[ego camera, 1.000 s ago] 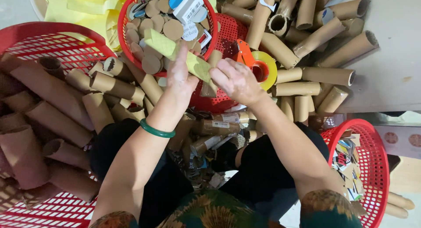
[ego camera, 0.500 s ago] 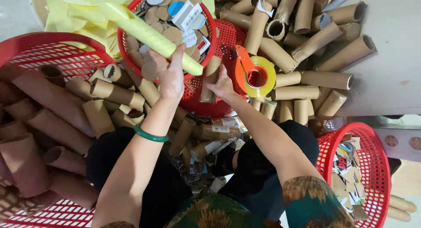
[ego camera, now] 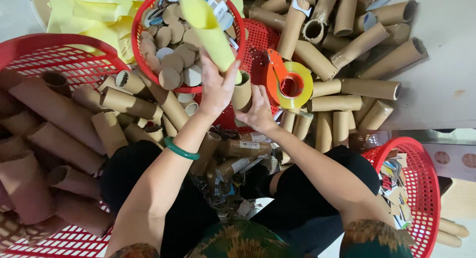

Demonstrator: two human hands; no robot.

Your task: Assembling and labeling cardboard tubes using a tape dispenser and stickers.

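Two hands at work over a heap of cardboard tubes and red baskets

The left hand (ego camera: 215, 89), with a green bangle (ego camera: 181, 149) on its wrist, is closed around the lower end of a yellow-wrapped tube (ego camera: 210, 30), which slants up over a round red basket (ego camera: 141, 64) filled with brown and white cardboard discs and a few small labelled tags. The right hand (ego camera: 258, 112) lies just beside it, fingers curled on a short bare tube (ego camera: 243, 92) standing under the yellow one. To the right of it sits an orange tape dispenser (ego camera: 287, 82) with a yellow roll, among plain brown tubes (ego camera: 369, 87). Yellow paper sheets (ego camera: 79, 15) lie at the top left, a big red basket (ego camera: 44, 57) of wide tubes at the left, and a small red basket (ego camera: 429, 188) of printed scraps at the lower right
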